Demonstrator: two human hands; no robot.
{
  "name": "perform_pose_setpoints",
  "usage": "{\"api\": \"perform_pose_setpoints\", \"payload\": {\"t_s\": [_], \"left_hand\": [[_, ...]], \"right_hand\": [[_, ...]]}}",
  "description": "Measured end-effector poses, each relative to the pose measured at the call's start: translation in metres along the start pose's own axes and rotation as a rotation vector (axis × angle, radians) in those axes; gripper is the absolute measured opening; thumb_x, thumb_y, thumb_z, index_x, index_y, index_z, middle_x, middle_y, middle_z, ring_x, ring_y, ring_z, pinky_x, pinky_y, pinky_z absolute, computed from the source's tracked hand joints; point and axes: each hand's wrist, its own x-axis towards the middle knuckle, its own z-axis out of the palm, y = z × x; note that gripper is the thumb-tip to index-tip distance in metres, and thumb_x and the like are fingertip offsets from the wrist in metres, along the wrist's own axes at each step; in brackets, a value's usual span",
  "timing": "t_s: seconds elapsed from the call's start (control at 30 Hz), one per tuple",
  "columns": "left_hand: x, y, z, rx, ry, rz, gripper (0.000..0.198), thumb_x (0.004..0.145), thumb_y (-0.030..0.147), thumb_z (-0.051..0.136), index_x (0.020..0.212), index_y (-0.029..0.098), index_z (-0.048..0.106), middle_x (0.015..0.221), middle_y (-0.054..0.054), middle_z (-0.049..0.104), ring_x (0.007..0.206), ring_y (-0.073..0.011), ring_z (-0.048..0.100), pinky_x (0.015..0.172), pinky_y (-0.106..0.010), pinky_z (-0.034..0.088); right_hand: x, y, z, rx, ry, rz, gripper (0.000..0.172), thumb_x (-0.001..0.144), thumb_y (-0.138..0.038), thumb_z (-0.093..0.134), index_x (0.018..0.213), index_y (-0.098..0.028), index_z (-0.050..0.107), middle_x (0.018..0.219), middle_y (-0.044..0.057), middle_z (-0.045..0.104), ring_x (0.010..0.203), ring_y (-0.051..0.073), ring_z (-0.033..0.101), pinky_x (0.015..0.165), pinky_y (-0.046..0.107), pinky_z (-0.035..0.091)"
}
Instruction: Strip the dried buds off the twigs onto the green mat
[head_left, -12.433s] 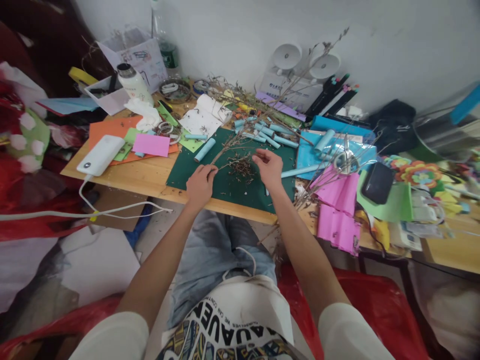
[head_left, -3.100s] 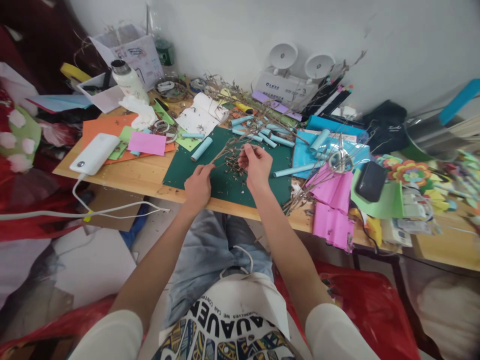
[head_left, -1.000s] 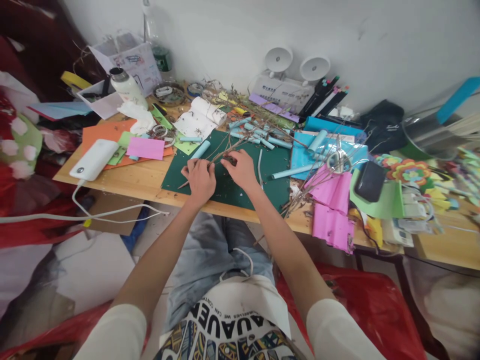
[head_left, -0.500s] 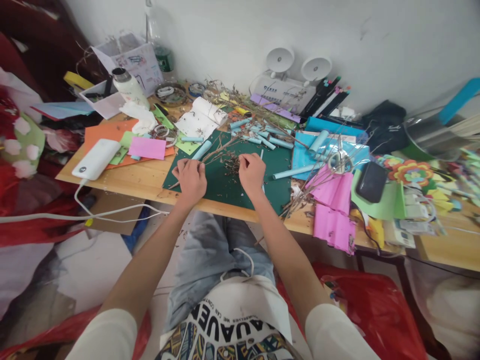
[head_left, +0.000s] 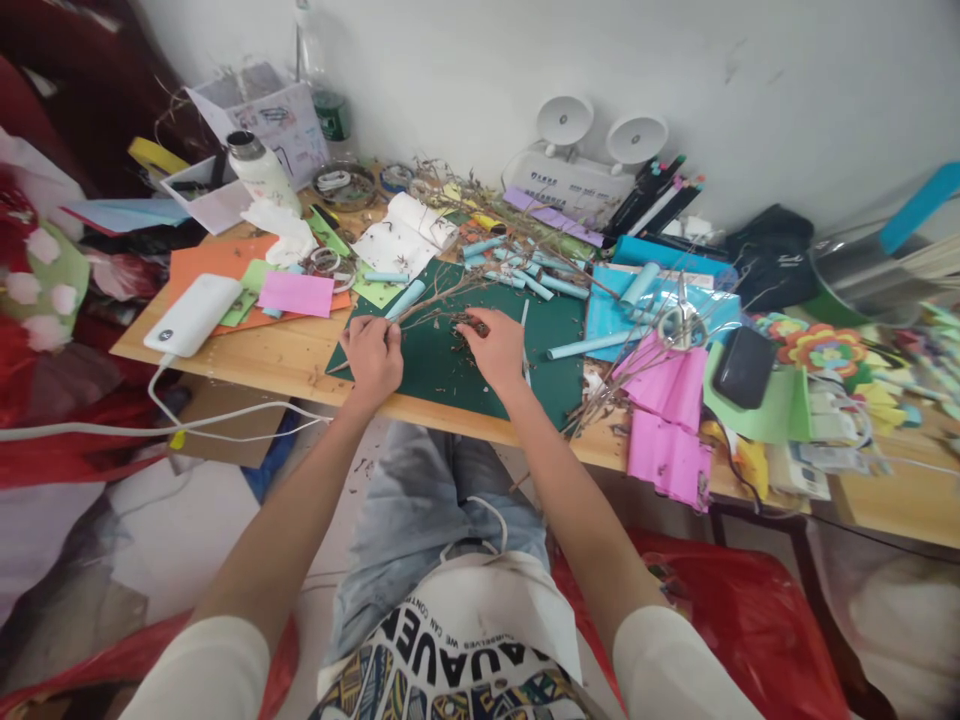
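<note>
My left hand (head_left: 373, 358) is closed around the lower end of a dry branched twig (head_left: 436, 298) near the front left of the green cutting mat (head_left: 431, 378). The twig slants up and right from that hand. My right hand (head_left: 495, 345) has thumb and forefinger pinched on the twig's dry, crumpled leaves, with dark leaf bits below them on the mat. Just beyond the left hand lies a blue paper tube (head_left: 406, 300). Several more short blue tubes (head_left: 525, 270) lie in a heap at the mat's back edge.
Scissors (head_left: 682, 322) rest on blue packets at the right, beside pink crepe paper (head_left: 664, 385) and a black case (head_left: 744, 367). At the left are a white power bank (head_left: 192, 315) with a cable, and a white bottle (head_left: 262, 172). A white router (head_left: 574, 185) stands against the wall.
My right hand has shifted slightly left and its fingers now reach further across the dry leaves. My left hand has moved a little to the left, still gripping the twig.
</note>
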Motion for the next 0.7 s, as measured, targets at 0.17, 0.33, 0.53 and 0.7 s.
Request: {"api": "perform_pose_setpoints", "payload": {"t_s": [0.17,0.33,0.53,0.7], "left_hand": [[0.001,0.000,0.001,0.003,0.020,-0.006,0.023,0.094,0.030,0.043,0.075,0.023,0.054,0.090,-0.008,0.066,0.108,-0.0267,0.053,0.091,-0.043,0.031],[0.001,-0.001,0.002,0.026,0.017,-0.006,0.025,0.095,0.031,0.042,0.075,0.023,0.055,0.090,-0.009,0.065,0.107,-0.0271,0.053,0.091,-0.043,0.032],[0.002,-0.003,0.003,0.048,-0.003,0.007,0.027,0.096,0.031,0.041,0.075,0.023,0.055,0.089,-0.008,0.065,0.105,-0.0265,0.054,0.088,-0.043,0.033],[0.003,-0.002,0.002,0.029,-0.005,-0.001,0.028,0.096,0.031,0.040,0.074,0.023,0.055,0.089,-0.008,0.065,0.106,-0.0266,0.054,0.089,-0.043,0.034]], "right_hand": [[-0.001,-0.002,0.006,-0.041,-0.015,-0.028,0.021,0.092,-0.026,0.054,0.101,-0.019,0.072,0.092,0.007,0.070,0.082,0.019,0.062,0.080,0.032,0.047],[-0.002,-0.004,0.006,-0.139,0.016,-0.032,0.023,0.095,-0.025,0.046,0.093,-0.020,0.068,0.094,0.008,0.065,0.085,0.020,0.059,0.078,0.031,0.043],[-0.001,0.008,0.000,-0.277,0.137,-0.007,0.023,0.094,-0.022,0.043,0.087,-0.020,0.065,0.093,0.010,0.064,0.091,0.024,0.055,0.082,0.035,0.037],[0.001,0.014,-0.002,-0.238,0.049,-0.005,0.027,0.093,-0.021,0.044,0.103,-0.021,0.069,0.102,0.010,0.066,0.100,0.026,0.054,0.087,0.040,0.036]]}}
